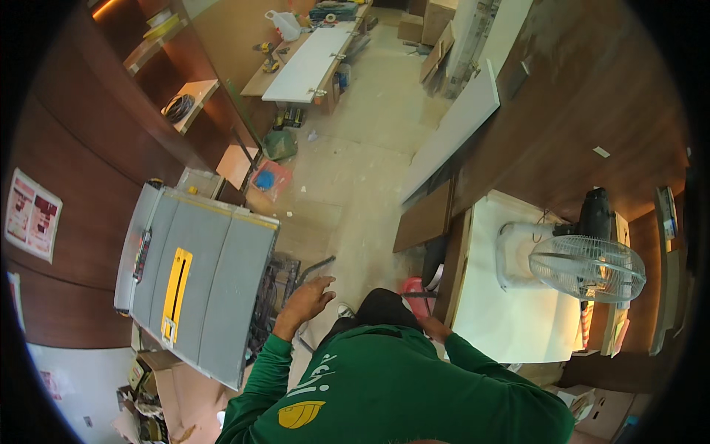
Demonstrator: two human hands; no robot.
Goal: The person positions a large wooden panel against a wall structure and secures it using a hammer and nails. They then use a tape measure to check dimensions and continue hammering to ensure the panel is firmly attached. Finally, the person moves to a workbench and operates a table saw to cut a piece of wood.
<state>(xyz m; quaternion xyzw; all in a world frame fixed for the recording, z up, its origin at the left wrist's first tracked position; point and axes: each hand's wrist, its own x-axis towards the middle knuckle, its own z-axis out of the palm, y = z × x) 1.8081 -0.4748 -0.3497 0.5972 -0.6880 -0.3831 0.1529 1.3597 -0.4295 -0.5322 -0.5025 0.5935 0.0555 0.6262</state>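
Observation:
My left hand (306, 301) hangs in the air just right of the table saw (214, 259), its fingers apart and nothing in it. The saw has a grey top with a yellow insert (177, 288) around its slot. A dark bent bar (316, 268) of the saw's stand shows just beyond the hand. My right hand (433, 328) is low beside my thigh, next to a red object (419, 297) I cannot make out fully. Its fingers are mostly hidden, so whether it grips anything does not show.
On my right, a pale worktop (510, 325) bears a wire-caged fan (588, 268). A white panel (455, 137) leans on the brown wall. Ahead left, a bench (255, 83) carries a long white board (307, 63) and a yellow drill (268, 58). A green bag (279, 145) lies on the floor.

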